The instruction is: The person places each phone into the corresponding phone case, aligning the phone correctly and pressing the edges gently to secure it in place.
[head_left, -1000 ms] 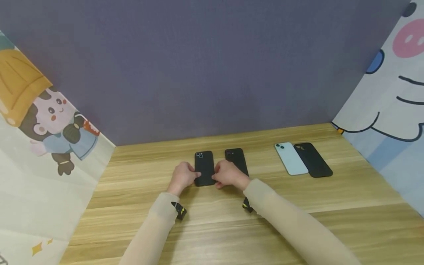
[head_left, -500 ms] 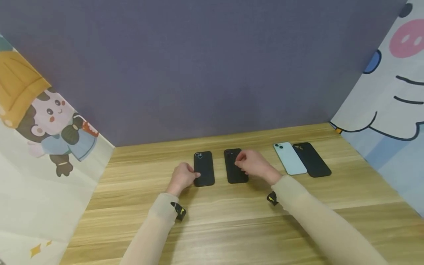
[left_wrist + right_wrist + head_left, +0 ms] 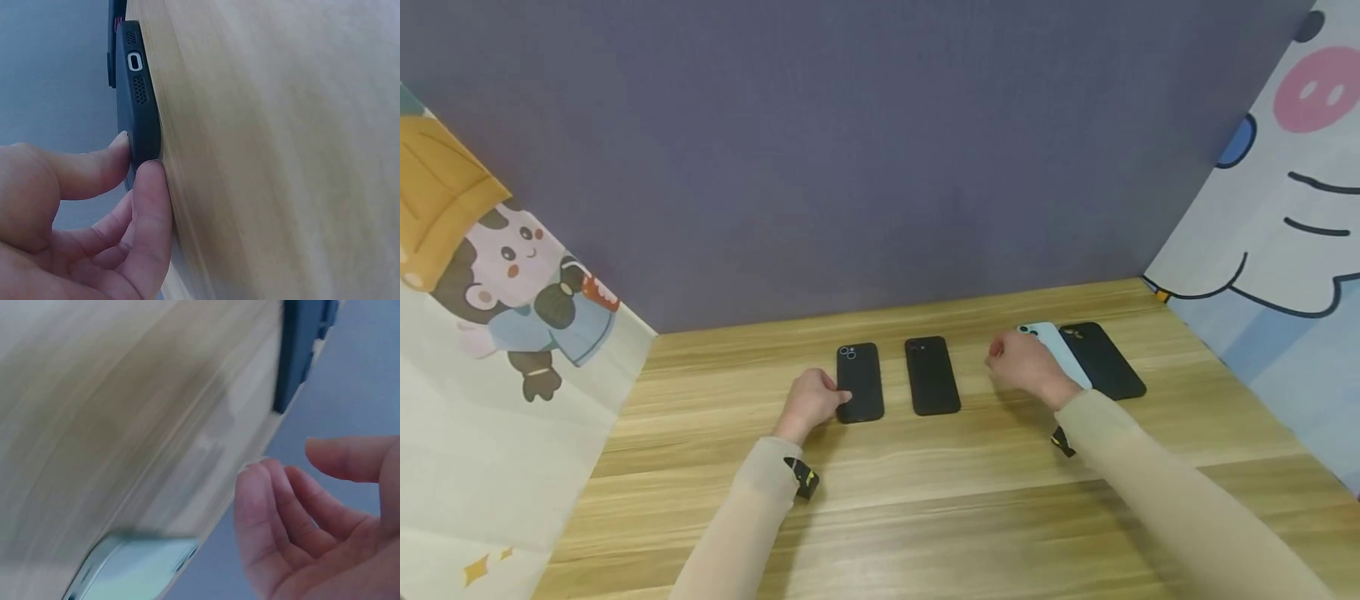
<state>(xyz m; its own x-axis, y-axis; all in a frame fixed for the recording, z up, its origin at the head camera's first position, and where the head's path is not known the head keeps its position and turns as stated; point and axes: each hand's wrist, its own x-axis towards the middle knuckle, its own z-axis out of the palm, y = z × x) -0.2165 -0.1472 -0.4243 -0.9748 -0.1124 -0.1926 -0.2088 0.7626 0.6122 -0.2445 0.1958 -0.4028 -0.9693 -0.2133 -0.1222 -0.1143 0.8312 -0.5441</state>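
My left hand (image 3: 809, 402) holds the lower left edge of a phone in a black case (image 3: 862, 375) lying on the table, camera side up. In the left wrist view, thumb and fingers pinch that cased phone (image 3: 139, 100) at a corner near its charging port. My right hand (image 3: 1024, 363) is above the table with loosely curled fingers and nothing in them. Its thumb stands apart from the fingers (image 3: 256, 519) in the right wrist view. In the head view this hand overlaps part of a pale blue phone (image 3: 1064, 352). To its left lies a second black phone or cased phone (image 3: 932, 377).
A black phone case (image 3: 1103, 360) with see-through camera cutouts lies against the pale phone's right side. The wood-grain table (image 3: 895, 517) ends at a grey-blue back panel (image 3: 880, 167). Cartoon-printed sheets (image 3: 512, 283) hang at both sides.
My right hand has let go of the left cased phone and moved right, passing over the second black one to the pale phone. The left hand keeps its grip.
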